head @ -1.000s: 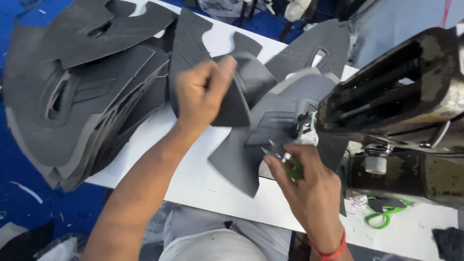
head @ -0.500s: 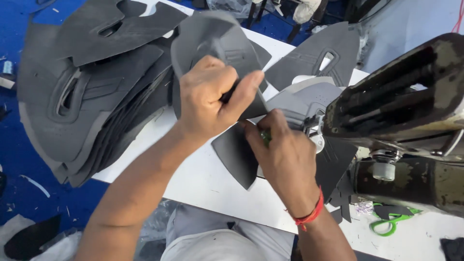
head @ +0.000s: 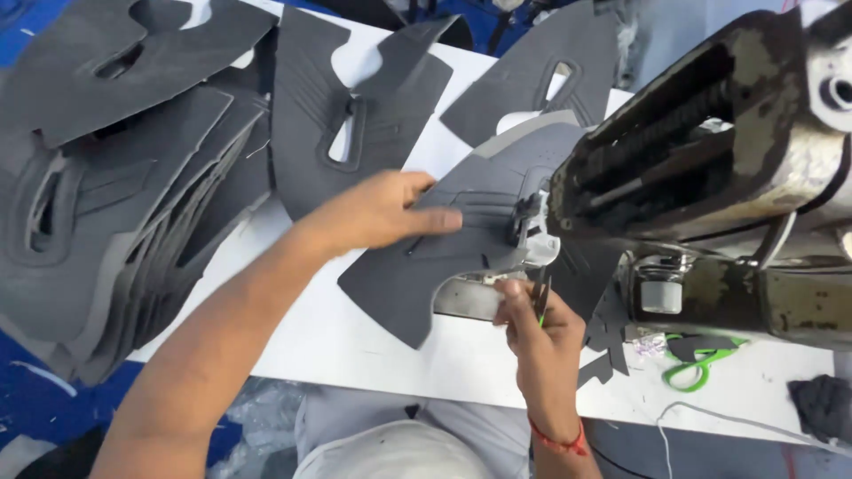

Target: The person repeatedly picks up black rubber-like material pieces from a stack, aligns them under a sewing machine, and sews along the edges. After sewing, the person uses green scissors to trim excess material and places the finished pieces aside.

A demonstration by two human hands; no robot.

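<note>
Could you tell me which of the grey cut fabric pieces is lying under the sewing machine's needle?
The grey fabric piece pressed flat by the left hand; the others lie stacked or loose farther left, untouched.

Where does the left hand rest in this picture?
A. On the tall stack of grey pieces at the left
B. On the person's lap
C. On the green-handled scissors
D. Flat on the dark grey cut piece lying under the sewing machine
D: the left hand lies flat on the dark grey cut piece at the sewing machine, far from the green-handled scissors.

Both forearms are bare; a red thread band (head: 559,441) circles the right wrist.
</note>
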